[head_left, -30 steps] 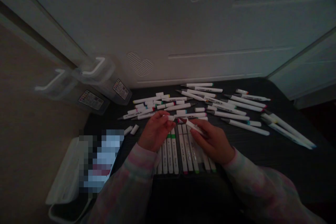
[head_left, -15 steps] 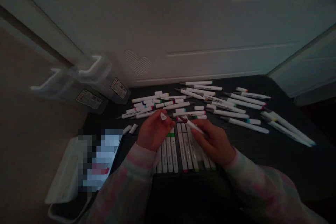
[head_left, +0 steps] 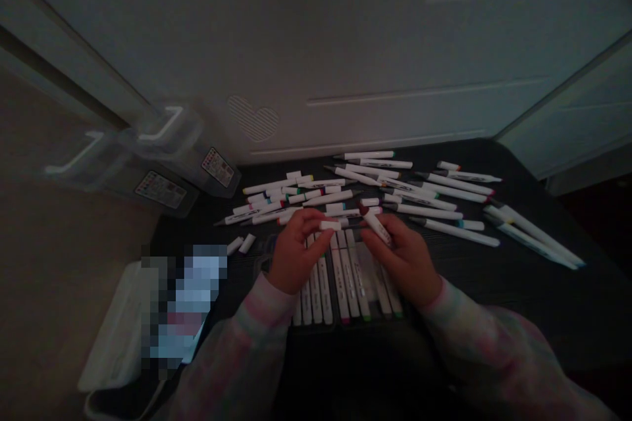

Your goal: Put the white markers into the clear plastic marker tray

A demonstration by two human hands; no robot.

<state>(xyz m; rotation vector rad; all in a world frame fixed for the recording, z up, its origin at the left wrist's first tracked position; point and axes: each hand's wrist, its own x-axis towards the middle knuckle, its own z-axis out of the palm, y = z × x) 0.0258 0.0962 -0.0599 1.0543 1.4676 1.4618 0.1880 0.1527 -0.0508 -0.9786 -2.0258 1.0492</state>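
A white marker cap (head_left: 330, 225) is pinched between the thumb and fingers of my left hand (head_left: 296, 251). My right hand (head_left: 405, 262) is closed round a white marker (head_left: 378, 227) with a dark red end, which points up and to the left. The cap and that marker are apart. Below both hands, a row of white markers (head_left: 345, 276) stands side by side in a clear case (head_left: 337, 325); my hands cover part of it. Beyond them, uncapped markers (head_left: 419, 197) and loose caps (head_left: 369, 202) lie scattered.
On the left, a lit phone (head_left: 197, 302) lies beside a white object (head_left: 116, 329) with a cable. Two clear lidded boxes (head_left: 182, 145) with labels stand at the back left of the dark table (head_left: 533, 316). A pale panel (head_left: 395, 66) rises behind the table.
My left hand has turned the cap from facing up to lying sideways, toward my right hand. The marker in my right hand has tilted more upright. The view has shifted slightly.
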